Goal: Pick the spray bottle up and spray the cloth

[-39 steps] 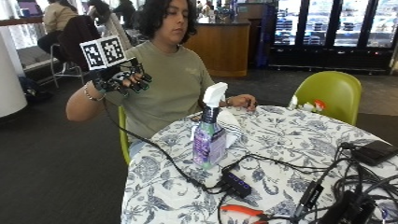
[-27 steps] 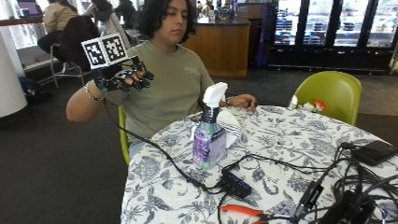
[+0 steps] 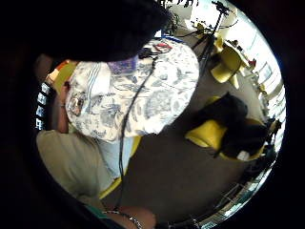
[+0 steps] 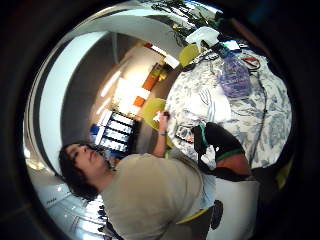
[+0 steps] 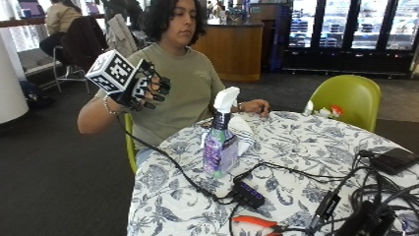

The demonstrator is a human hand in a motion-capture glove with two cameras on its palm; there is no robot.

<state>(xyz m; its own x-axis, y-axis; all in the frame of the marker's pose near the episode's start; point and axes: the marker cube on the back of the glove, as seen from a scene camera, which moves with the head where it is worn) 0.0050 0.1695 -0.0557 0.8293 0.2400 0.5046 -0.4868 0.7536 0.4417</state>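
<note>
Reach not begun: black-gloved right hand [image 5: 145, 87] raised, grip apart and empty; next, lower onto purple, white-triggered plastic spray bottle [image 5: 219, 143] on the counter [image 5: 314, 162].

The person [image 5: 180, 93] wears an olive-tan short-sleeved T-shirt and has dark, wavy, shoulder-length hair. There's a beaded bracelet [image 5: 108, 105] on the wrist just below the right hand [image 5: 145, 88], which wears a black fingered glove. Another bracelet shows on the other wrist.
</note>
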